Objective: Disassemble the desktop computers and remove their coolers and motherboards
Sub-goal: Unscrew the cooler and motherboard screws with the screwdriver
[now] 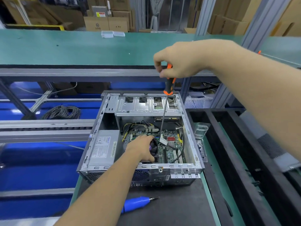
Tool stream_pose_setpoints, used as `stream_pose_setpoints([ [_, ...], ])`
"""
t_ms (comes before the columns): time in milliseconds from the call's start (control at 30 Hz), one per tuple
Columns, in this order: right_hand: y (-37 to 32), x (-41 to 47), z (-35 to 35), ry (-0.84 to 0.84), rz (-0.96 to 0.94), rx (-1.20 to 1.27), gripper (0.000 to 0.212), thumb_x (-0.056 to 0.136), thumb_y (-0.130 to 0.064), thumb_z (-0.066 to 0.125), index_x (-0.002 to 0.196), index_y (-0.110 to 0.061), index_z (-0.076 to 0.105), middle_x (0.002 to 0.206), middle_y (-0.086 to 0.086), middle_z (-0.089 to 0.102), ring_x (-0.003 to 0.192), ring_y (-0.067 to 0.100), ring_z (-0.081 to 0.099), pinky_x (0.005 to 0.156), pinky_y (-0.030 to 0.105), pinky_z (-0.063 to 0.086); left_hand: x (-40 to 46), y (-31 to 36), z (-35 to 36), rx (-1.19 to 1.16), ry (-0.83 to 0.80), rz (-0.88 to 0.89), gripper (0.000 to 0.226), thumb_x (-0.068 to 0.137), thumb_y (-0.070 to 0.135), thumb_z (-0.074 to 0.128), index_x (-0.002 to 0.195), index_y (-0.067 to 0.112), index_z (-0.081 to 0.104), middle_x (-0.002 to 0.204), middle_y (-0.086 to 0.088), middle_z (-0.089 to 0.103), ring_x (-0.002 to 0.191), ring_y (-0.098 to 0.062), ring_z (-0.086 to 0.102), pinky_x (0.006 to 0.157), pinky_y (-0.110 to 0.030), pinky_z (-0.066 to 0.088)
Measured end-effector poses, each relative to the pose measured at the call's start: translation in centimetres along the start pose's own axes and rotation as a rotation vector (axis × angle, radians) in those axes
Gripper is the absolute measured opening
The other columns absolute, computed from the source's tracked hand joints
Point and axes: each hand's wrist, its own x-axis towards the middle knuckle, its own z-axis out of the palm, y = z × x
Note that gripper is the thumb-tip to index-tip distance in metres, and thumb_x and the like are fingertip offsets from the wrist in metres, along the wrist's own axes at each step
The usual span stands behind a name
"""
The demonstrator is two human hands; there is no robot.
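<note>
Right hand (180,61) of mine is curled tight around the orange-and-black handle of a long screwdriver (167,85), held nearly upright, its thin shaft running down into the open desktop case (140,167) with the tip near a white connector on the motherboard (171,141). Left hand (141,148) reaches inside the case and wraps over the cooler (154,150), fingers closed round its dark fan housing, which sits on the board just left of the shaft. I see the grey power supply (102,146) in the case's left part, and the metal drive cage (146,104) across the far end. The case lies on its side on the dark mat of the bench (175,209). A blue electric screwdriver (138,203) lies on the mat in front of the case, apart from both hands
</note>
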Motion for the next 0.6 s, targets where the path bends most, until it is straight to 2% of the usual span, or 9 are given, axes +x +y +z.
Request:
stream_pose_setpoints([
  [100, 0.1, -0.4, -0.3, -0.065, -0.092, 0.268, 0.021, 0.091, -0.030, 0.067, 0.107, -0.034, 0.053, 0.083, -0.007, 0.056, 0.069, 0.008, 0.053, 0.063, 0.032, 0.039, 0.0, 0.0, -0.1, 0.003, -0.009, 0.003, 0.101, 0.070, 0.045, 0.082, 0.153, 0.028, 0.028, 0.150, 0.002, 0.041, 0.138, -0.022, 0.038, 0.099, -0.051, 0.050],
  [167, -0.5, -0.4, -0.1, -0.068, 0.007, 0.311, 0.020, 0.095, -0.042, 0.059, 0.107, -0.028, 0.052, 0.085, 0.000, 0.063, 0.066, 0.018, 0.064, 0.065, 0.034, 0.046, 0.0, 0.1, -0.2, 0.013, -0.019, 0.018, 0.101, 0.071, 0.045, 0.082, 0.154, 0.027, 0.027, 0.151, 0.001, 0.040, 0.139, -0.023, 0.038, 0.101, -0.050, 0.048],
  [233, -0.6, 0.0, 0.0, -0.081, 0.252, 0.099, 0.049, 0.099, -0.059, 0.039, 0.091, -0.013, 0.054, 0.074, 0.009, 0.061, 0.054, 0.028, 0.064, 0.059, 0.034, 0.043, 0.1, 0.1, -0.5, 0.023, -0.039, 0.048, 0.103, 0.073, 0.046, 0.082, 0.155, 0.023, 0.025, 0.153, -0.002, 0.038, 0.141, -0.025, 0.036, 0.106, -0.049, 0.045],
  [300, -0.7, 0.0, -0.1, -0.051, 0.269, -0.159, 0.058, 0.102, -0.054, 0.036, 0.077, -0.007, 0.056, 0.069, 0.011, 0.058, 0.060, 0.030, 0.057, 0.057, 0.034, 0.037, 0.4, 0.0, -1.0, 0.034, -0.077, 0.080, 0.104, 0.075, 0.045, 0.082, 0.156, 0.019, 0.023, 0.157, -0.004, 0.034, 0.144, -0.026, 0.033, 0.112, -0.047, 0.039],
  [367, -0.2, 0.3, 0.1, -0.021, 0.079, -0.118, 0.034, 0.102, -0.038, 0.046, 0.091, -0.010, 0.061, 0.083, 0.005, 0.062, 0.075, 0.028, 0.056, 0.068, 0.035, 0.039, 0.6, -0.3, -1.1, 0.039, -0.111, 0.110, 0.106, 0.078, 0.045, 0.080, 0.158, 0.017, 0.017, 0.162, -0.004, 0.026, 0.148, -0.027, 0.025, 0.116, -0.047, 0.032],
  [433, -0.3, -0.4, -0.4, -0.032, -0.079, 0.082, 0.005, 0.096, -0.027, 0.058, 0.100, -0.025, 0.058, 0.089, -0.004, 0.057, 0.076, 0.013, 0.052, 0.068, 0.033, 0.037, 0.7, -0.7, -0.5, 0.023, -0.125, 0.115, 0.107, 0.081, 0.044, 0.078, 0.159, 0.017, 0.009, 0.166, -0.005, 0.012, 0.152, -0.029, 0.009, 0.120, -0.049, 0.024],
  [500, -0.4, -0.6, -0.5, -0.060, -0.121, 0.222, 0.017, 0.092, -0.030, 0.065, 0.106, -0.032, 0.055, 0.083, -0.009, 0.055, 0.067, 0.003, 0.053, 0.063, 0.030, 0.037, 0.6, -0.9, 0.4, 0.007, -0.097, 0.108, 0.107, 0.083, 0.043, 0.076, 0.160, 0.018, 0.005, 0.167, -0.005, 0.004, 0.153, -0.030, 0.001, 0.120, -0.051, 0.021],
  [533, -0.6, -0.5, -0.4, -0.072, -0.045, 0.239, 0.021, 0.092, -0.041, 0.064, 0.108, -0.030, 0.054, 0.081, -0.008, 0.058, 0.061, 0.002, 0.058, 0.062, 0.030, 0.040, 0.6, -1.0, 0.7, 0.005, -0.077, 0.106, 0.106, 0.083, 0.043, 0.075, 0.160, 0.019, 0.006, 0.167, -0.004, 0.005, 0.153, -0.029, 0.000, 0.120, -0.052, 0.021],
  [600, -0.7, 0.0, 0.0, -0.126, 0.199, 0.083, 0.050, 0.093, -0.064, 0.047, 0.098, -0.015, 0.055, 0.070, 0.003, 0.067, 0.051, 0.018, 0.067, 0.061, 0.033, 0.046, 0.8, -1.1, 0.9, -0.002, -0.058, 0.109, 0.105, 0.082, 0.043, 0.075, 0.160, 0.020, 0.008, 0.167, -0.003, 0.010, 0.153, -0.029, 0.002, 0.120, -0.052, 0.022],
])
